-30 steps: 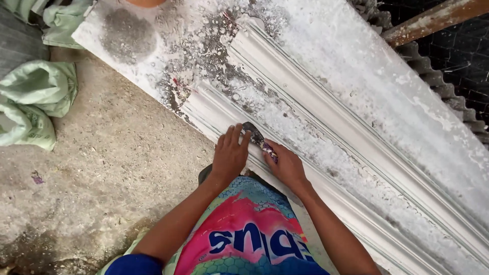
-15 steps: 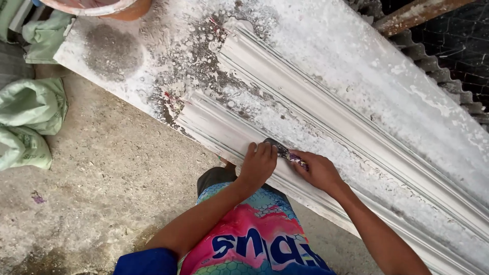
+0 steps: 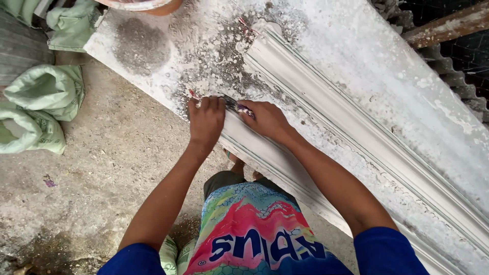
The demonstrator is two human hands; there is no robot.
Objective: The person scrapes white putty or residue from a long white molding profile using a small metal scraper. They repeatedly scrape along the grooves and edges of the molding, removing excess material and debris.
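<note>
Your left hand (image 3: 206, 119) is pressing down near the centre of the frame, its fingers (image 3: 210, 103) curled together over the near edge of the white plaster moulding (image 3: 326, 114), which is running diagonally from the upper middle down to the lower right. Your right hand (image 3: 267, 119) is sitting just beside it to the right, fingers closed around a small dark scraping tool (image 3: 235, 106) whose end is showing between the two hands; its exact shape is too hidden to tell. The tool is touching the moulding's near end, where the plaster is giving way to the speckled, dust-covered tabletop (image 3: 168, 76). A grey round smear (image 3: 141, 45) is lying on that surface at the upper left, below the rim of a reddish basin (image 3: 140, 6) at the top edge. Pale green sacks (image 3: 38, 107) are resting on the concrete floor (image 3: 102, 173) at the left. A colourful printed sack (image 3: 249, 234) is covering your lap at the bottom centre of the frame.
</note>
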